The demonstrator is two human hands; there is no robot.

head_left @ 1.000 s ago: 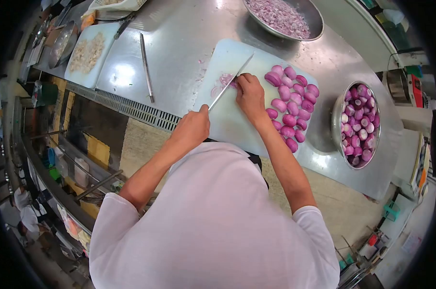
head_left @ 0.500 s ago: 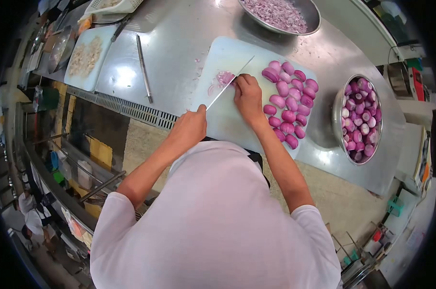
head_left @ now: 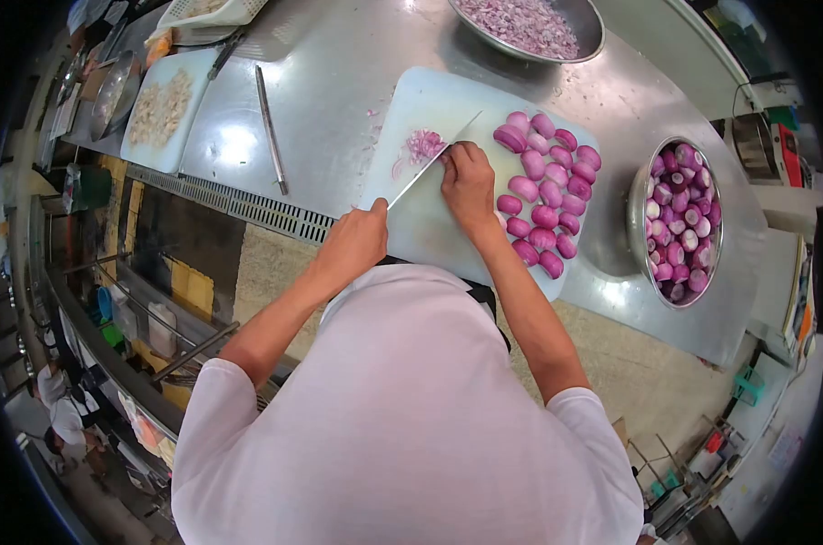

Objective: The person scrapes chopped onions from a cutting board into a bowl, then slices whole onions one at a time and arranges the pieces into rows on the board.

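Observation:
My left hand (head_left: 352, 240) is closed around the handle of a kitchen knife (head_left: 418, 174), whose blade slants up to the right over a white cutting board (head_left: 430, 100). Beside the blade, the curled fingers of my right hand (head_left: 469, 186) press down on the board, pinching an onion piece that is mostly hidden by the fingers. Chopped purple onion (head_left: 424, 145) lies in a small heap left of the blade. To the right of my right hand, several peeled onion halves (head_left: 545, 217) sit in rows on the board.
A steel bowl of purple onions (head_left: 677, 227) stands at the right, and a bowl of chopped onion (head_left: 525, 27) at the back. On the left are a sharpening steel (head_left: 271, 132), a second board (head_left: 190, 118) with pale chopped pieces, and a white basket (head_left: 245, 9).
The chopped heap left of the blade looks a little larger and more spread. The knife and both hands have shifted only slightly.

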